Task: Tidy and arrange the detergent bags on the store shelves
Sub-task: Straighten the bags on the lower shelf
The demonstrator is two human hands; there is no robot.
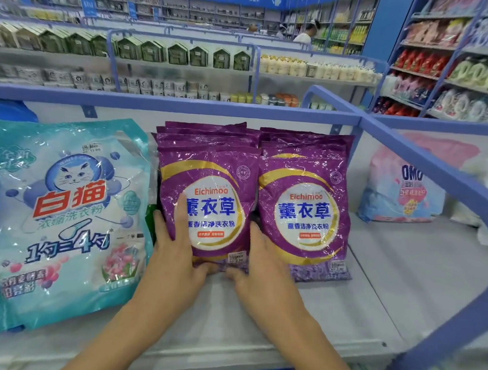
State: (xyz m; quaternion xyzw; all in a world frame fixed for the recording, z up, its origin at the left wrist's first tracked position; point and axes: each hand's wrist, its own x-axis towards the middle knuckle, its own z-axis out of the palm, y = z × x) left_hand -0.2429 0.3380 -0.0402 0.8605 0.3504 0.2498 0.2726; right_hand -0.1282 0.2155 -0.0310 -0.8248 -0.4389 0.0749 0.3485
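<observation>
At frame centre, the left hand [177,247] and right hand [262,261] clasp the front purple lavender detergent bag [214,203] on the white shelf [376,287]; a careless shove would likely knock the neighbouring purple bag [302,211] askew

Purple detergent bags [304,190] stand upright in two rows, side by side.
</observation>
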